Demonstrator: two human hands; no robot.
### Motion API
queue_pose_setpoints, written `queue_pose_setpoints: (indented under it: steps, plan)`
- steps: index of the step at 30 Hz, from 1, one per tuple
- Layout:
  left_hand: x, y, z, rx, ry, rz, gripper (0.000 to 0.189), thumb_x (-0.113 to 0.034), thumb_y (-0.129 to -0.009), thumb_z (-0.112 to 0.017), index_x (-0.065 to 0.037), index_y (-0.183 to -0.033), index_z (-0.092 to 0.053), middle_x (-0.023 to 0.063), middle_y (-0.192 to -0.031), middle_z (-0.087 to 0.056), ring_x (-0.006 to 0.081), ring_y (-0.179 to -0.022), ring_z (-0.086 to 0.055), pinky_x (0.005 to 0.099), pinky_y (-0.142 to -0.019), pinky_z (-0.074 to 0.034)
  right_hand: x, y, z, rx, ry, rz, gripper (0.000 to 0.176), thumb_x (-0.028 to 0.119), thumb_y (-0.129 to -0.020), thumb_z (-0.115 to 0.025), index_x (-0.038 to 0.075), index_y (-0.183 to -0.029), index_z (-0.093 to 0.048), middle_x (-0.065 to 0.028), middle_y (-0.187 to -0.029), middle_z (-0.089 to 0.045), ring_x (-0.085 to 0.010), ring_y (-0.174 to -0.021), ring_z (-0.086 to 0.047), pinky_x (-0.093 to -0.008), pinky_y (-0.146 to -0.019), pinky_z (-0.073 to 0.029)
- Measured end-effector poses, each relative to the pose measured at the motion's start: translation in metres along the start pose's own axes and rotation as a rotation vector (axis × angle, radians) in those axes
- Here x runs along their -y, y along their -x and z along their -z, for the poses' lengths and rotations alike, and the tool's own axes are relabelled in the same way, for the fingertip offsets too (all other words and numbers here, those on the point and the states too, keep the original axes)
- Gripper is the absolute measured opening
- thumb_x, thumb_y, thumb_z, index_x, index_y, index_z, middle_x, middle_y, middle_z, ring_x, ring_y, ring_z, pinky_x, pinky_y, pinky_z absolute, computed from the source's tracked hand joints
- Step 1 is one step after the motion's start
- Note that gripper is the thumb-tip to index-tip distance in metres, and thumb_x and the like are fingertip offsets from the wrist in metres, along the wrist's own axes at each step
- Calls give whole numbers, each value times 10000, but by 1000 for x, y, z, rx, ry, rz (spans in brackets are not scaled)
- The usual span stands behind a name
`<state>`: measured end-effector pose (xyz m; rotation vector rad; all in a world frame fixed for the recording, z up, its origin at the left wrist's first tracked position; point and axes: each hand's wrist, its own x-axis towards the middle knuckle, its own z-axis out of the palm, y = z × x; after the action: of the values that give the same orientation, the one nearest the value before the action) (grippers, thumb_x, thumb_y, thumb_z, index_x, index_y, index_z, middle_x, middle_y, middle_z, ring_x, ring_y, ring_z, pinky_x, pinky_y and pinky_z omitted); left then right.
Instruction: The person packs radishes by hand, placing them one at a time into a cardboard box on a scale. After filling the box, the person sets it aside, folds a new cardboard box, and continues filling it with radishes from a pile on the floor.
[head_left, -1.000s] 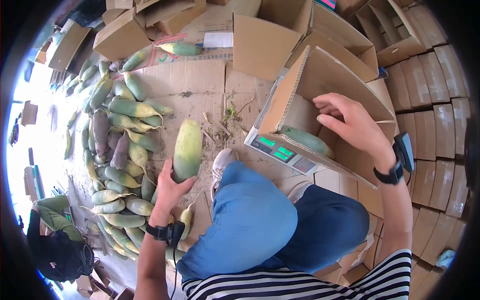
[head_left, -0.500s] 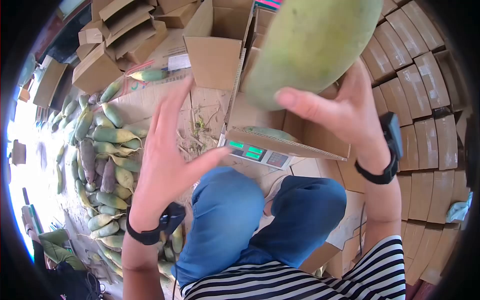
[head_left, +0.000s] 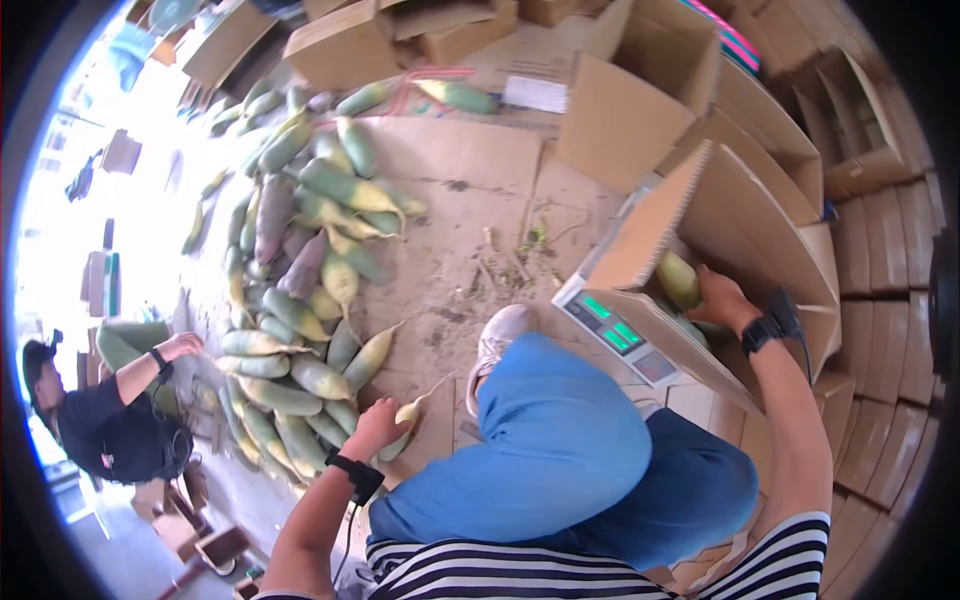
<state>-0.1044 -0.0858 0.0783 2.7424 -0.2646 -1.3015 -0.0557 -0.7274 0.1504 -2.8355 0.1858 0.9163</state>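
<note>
One green radish (head_left: 678, 278) lies inside an open cardboard box (head_left: 745, 215), down against the box's left wall. The person's right hand (head_left: 722, 298) is just beside it on the right, fingers closed on its lower end. The radish's long axis slants from upper left to lower right in the head view. Its upper end points at the raised flap (head_left: 640, 235), and its lower end goes under the fingers. A second green piece shows below the hand, mostly hidden by it and by the box's near wall.

The box sits on a scale (head_left: 620, 335) whose green display faces the person, and the near wall screens the box's bottom. A black wristband (head_left: 762, 333) is on the right wrist.

Across the blue-trousered knees, the left hand (head_left: 378, 418) rests at the near edge of a pile of radishes (head_left: 300, 290) spread over cardboard sheets on the floor (head_left: 470, 190). Its fingers are curled over a small pale radish (head_left: 408, 420), though whether they grip it cannot be told. That radish's thin tail points up and to the right, toward a pale shoe (head_left: 497, 338).

Folded cartons (head_left: 890, 270) are stacked along the right, and open boxes (head_left: 360, 40) stand beyond the pile. At far left a co-worker in black (head_left: 105, 430) reaches a hand (head_left: 182, 346) toward the pile's other side.
</note>
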Motion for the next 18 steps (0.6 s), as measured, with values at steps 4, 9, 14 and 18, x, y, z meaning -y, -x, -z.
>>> queue_pose_setpoints:
  steps: [4, 9, 14, 18]
  plan:
    - [30, -2, -15, -270, 221, 99, 349, -197, -813, -665, -27, -1105, -581, 215, -1067, -594, 405, -982, -600, 474, -851, -502, -17, -6, -14, -168, 9, 127, 764, 269, -699, -809, 0, -1311, -441, -255, -1149, -613, -419, -1051, -602, -474, -905, -495]
    - [53, -1, 21, -714, 201, 196, 344, -100, -795, -628, -19, -1122, -562, 207, -1115, -573, 403, -1064, -550, 453, -893, -472, 29, 44, 66, -195, -471, 27, 520, 115, -820, -703, 19, -1300, -527, -197, -1189, -623, -267, -1019, -642, -343, -887, -514]
    - [114, -15, 15, -606, -346, 201, 474, -99, -813, -604, -59, -1279, -526, 165, -1296, -531, 343, -1217, -484, 495, -989, -402, 104, 134, 116, -391, -718, 74, 395, 22, -881, -603, -6, -1270, -542, -163, -1125, -640, -226, -1017, -636, -322, -908, -494]
    - [138, -40, 13, -548, -696, 21, 468, -117, -871, -537, -63, -1333, -484, 149, -1369, -486, 325, -1267, -452, 546, -1003, -375, 148, 180, 123, -495, -534, 127, 358, -11, -865, -566, -16, -1223, -569, -140, -1126, -645, -229, -1020, -638, -338, -925, -478]
